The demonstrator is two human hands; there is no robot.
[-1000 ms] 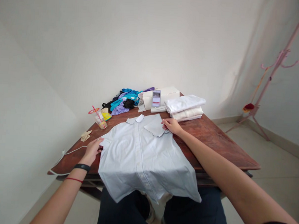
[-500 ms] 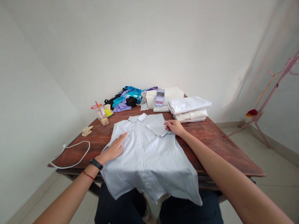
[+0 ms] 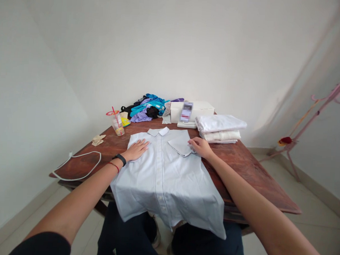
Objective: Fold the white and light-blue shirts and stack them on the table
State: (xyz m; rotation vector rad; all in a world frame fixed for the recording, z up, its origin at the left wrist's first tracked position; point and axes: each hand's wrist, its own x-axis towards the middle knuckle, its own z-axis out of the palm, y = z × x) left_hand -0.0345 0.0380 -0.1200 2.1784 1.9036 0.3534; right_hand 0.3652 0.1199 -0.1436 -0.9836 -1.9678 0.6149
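A pale blue-grey button-up shirt [image 3: 173, 184] lies front side up, its collar [image 3: 158, 131] at the far end and its hem hanging over the table's near edge above my lap. My left hand [image 3: 137, 149] rests flat with fingers spread on the upper left of the shirt. At the upper right, my right hand [image 3: 200, 146] has its fingers closed on the edge of the shirt's sleeve [image 3: 182, 144], which is folded inward over the front. The fingertips pinch the cloth near the sleeve's outer edge.
Behind the shirt are a stack of folded white cloths [image 3: 221, 124], a white box [image 3: 203, 107] with a phone [image 3: 186, 112] against it, and a heap of clothes [image 3: 150, 108]. A plastic cup [image 3: 118, 124], crumpled tissue [image 3: 98, 139] and white cable [image 3: 93, 169] lie left on the wooden table [image 3: 258, 180].
My left hand has slid up the shirt toward the shoulder and its fingers have spread. My right hand stays at the folded sleeve. The camera view has shifted slightly.
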